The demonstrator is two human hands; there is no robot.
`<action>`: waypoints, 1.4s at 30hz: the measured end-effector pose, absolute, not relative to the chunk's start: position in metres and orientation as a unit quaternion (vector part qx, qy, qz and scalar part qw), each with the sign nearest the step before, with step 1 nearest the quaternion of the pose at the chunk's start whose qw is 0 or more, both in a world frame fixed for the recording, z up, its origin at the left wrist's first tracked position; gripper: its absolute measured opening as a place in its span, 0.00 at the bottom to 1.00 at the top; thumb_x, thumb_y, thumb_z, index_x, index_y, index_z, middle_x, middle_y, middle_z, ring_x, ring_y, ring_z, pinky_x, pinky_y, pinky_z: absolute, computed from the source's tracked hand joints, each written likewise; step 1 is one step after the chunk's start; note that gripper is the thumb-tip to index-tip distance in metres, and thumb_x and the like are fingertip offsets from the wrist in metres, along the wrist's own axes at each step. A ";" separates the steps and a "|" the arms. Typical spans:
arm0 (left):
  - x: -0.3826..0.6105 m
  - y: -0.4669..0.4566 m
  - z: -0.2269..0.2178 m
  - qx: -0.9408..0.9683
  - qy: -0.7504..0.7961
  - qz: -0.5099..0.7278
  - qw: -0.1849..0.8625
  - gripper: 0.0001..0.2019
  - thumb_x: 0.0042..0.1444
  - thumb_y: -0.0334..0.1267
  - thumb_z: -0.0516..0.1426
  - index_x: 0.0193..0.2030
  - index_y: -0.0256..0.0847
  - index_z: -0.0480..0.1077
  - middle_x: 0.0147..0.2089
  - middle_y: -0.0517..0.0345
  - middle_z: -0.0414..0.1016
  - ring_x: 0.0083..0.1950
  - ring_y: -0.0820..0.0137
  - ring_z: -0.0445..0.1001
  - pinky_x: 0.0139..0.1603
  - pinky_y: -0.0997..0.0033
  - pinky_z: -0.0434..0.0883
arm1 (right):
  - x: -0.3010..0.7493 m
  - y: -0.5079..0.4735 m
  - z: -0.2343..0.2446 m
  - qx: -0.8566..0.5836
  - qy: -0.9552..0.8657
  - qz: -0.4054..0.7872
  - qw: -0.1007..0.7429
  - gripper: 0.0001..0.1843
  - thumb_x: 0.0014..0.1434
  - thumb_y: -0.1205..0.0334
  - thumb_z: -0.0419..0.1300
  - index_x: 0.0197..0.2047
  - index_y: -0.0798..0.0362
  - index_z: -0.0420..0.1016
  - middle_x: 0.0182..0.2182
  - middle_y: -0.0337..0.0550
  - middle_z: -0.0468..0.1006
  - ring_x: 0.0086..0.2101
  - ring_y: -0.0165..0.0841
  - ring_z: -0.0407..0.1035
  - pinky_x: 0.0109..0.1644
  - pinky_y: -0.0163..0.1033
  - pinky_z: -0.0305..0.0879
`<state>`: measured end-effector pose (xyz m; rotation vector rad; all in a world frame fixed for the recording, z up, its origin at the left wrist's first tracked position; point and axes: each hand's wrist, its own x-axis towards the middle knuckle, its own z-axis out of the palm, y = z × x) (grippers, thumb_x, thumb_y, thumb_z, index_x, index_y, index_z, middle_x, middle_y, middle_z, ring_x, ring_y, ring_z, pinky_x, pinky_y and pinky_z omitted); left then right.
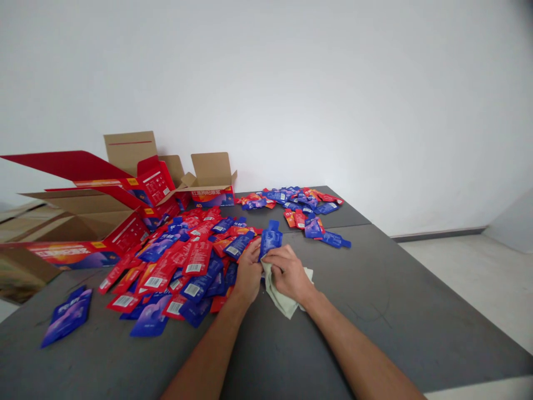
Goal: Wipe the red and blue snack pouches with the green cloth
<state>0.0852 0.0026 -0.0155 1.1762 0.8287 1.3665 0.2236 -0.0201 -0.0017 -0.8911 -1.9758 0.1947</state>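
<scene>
"Where's that blue pouch (271, 240)?"

"Over the table (416, 316), just beside the pile (195, 258); the left hand (249, 272) grips it, and the right hand (290, 273) clutches a cloth (286, 306) at its lower end."

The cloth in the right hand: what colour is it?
The cloth is pale greenish white, seen in the head view.
</scene>
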 end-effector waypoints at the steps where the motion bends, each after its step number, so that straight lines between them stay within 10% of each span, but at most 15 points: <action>1: 0.085 0.002 -0.014 0.496 0.353 0.576 0.544 0.38 0.36 0.24 0.51 0.59 0.40 0.67 0.58 0.46 0.76 0.52 0.61 0.77 0.49 0.63 0.75 | 0.223 -0.020 -0.002 -0.362 -0.805 0.081 0.464 0.22 0.57 0.77 0.52 0.47 0.48 0.79 0.44 0.43 0.79 0.45 0.37 0.69 0.53 0.47 0.66; 42: 0.074 0.008 -0.012 0.441 0.445 0.610 0.485 0.25 0.46 0.33 0.59 0.54 0.42 0.72 0.46 0.55 0.76 0.37 0.73 0.73 0.38 0.74 0.68 | 0.236 -0.013 -0.004 -0.453 -0.678 0.114 0.567 0.20 0.53 0.74 0.52 0.46 0.49 0.73 0.44 0.45 0.77 0.47 0.38 0.70 0.56 0.46 0.65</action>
